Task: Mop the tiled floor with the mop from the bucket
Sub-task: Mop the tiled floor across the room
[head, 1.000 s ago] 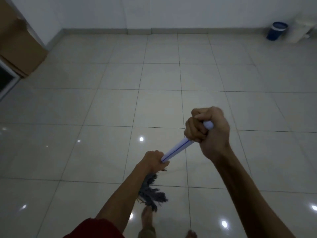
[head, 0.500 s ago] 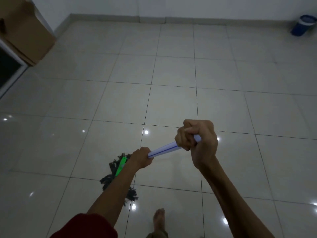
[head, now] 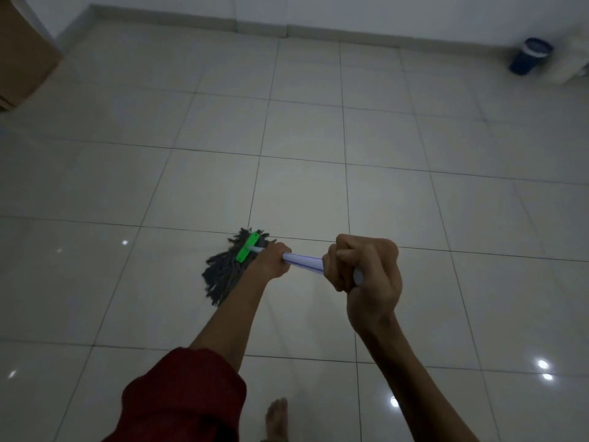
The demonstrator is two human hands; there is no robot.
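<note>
**Both fists on the handle, mop head down on the tiles**

The mop's grey strands [head: 223, 275] lie spread on the tiled floor [head: 302, 138], just left of a grout crossing, with the green clamp [head: 247, 247] on top of them. The left hand [head: 271, 260] is wrapped round the pale handle [head: 302, 261] just beside the clamp. The right hand [head: 366, 272] is clenched round the upper end, nearer the camera. The handle is seen almost end-on, so how far apart the two grips really sit cannot be told.

To do this stroke well, I judge the lower hand should press the strands flat while the upper one steers, in long overlapping passes that follow the grout lines rather than short dabs. The strands are bunched to one side of the clamp, so a slight turn of the handle would likely fan them wider.

A bare foot [head: 277, 416] shows at the bottom edge, behind the mop. The tiles are glossy (light spots glint on them), so slipping looks like the main risk. A red sleeve [head: 185, 397] covers the left upper arm.

Two things stand at the margins — a cardboard box [head: 25, 59] at the far left and the blue bucket [head: 530, 55] by the far wall at right, well apart from the mop. A white object [head: 573, 65] beside the bucket is too blurred to name. Strokes would have to work round all three.
</note>
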